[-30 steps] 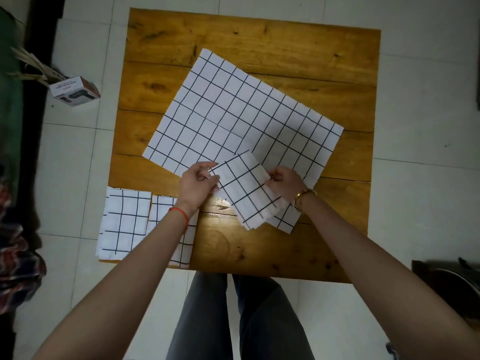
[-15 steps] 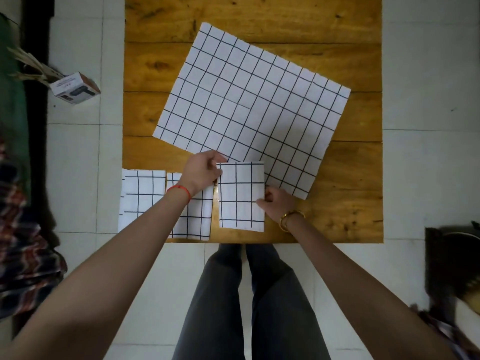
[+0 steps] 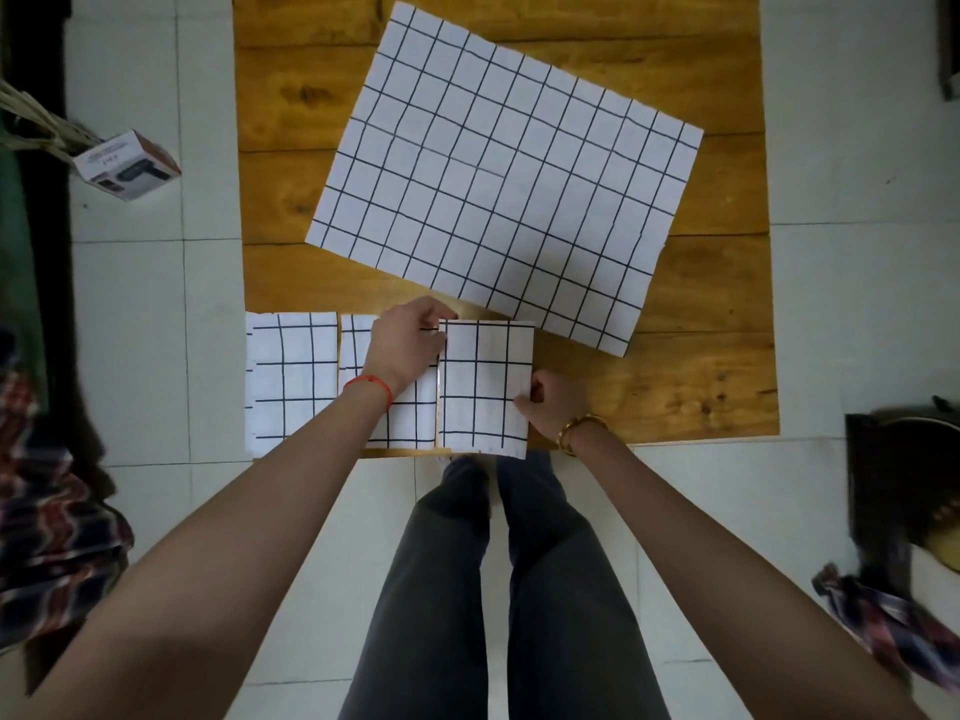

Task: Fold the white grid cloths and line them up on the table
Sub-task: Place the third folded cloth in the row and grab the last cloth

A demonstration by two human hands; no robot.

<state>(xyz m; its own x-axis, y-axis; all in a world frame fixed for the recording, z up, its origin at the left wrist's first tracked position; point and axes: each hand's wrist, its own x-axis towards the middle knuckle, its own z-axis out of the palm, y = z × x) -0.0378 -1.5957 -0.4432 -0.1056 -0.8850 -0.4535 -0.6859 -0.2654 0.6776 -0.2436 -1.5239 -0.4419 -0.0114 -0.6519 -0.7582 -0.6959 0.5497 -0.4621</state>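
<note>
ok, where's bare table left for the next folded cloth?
Free: near edge of the table, right of the third folded cloth and right hand, below the unfolded cloth. Crowded: near-left corner, where the folded cloths and left hand sit.

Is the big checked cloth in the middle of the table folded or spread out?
Spread out. The big cloth lies flat on the table, its whole grid showing.

One head-worn camera looks steeply down from above onto the wooden table (image 3: 701, 387) and floor.

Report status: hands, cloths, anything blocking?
Both hands, left hand and right hand, pinch third folded cloth. Open cloth waits. Nothing blocking.
</note>
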